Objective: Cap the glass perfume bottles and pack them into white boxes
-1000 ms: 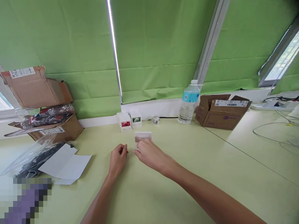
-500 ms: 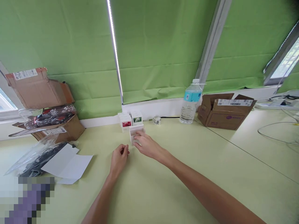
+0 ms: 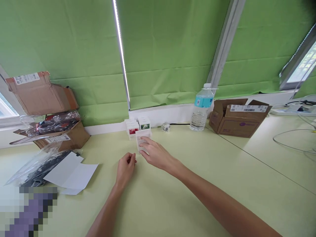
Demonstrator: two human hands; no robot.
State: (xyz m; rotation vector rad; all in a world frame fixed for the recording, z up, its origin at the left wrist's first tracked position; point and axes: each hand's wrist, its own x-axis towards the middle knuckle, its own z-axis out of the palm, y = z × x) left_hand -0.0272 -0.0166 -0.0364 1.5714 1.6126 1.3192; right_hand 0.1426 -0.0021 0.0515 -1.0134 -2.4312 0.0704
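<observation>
A white box or card (image 3: 139,139) stands upright near the middle of the table, and my right hand (image 3: 153,152) touches its front with fingers bent and somewhat apart. Whether the fingers grip it is unclear. My left hand (image 3: 126,165) rests on the table just to the left, curled closed; what it holds, if anything, is hidden. Directly behind the white box are small white packs, one with a red picture (image 3: 133,131) and one with a green picture (image 3: 145,126). A small shiny clear object (image 3: 165,127) sits to their right.
A water bottle (image 3: 201,108) and an open cardboard box (image 3: 238,120) stand at the back right. Stacked boxes (image 3: 44,95), a plastic-wrapped dark item (image 3: 44,169) and unfolded white card (image 3: 71,172) lie left. Cables (image 3: 293,144) are far right.
The upper part of the white box looks different: its open top is now covered by a flat white panel facing me. My right fingers have shifted slightly; my left hand is still.
</observation>
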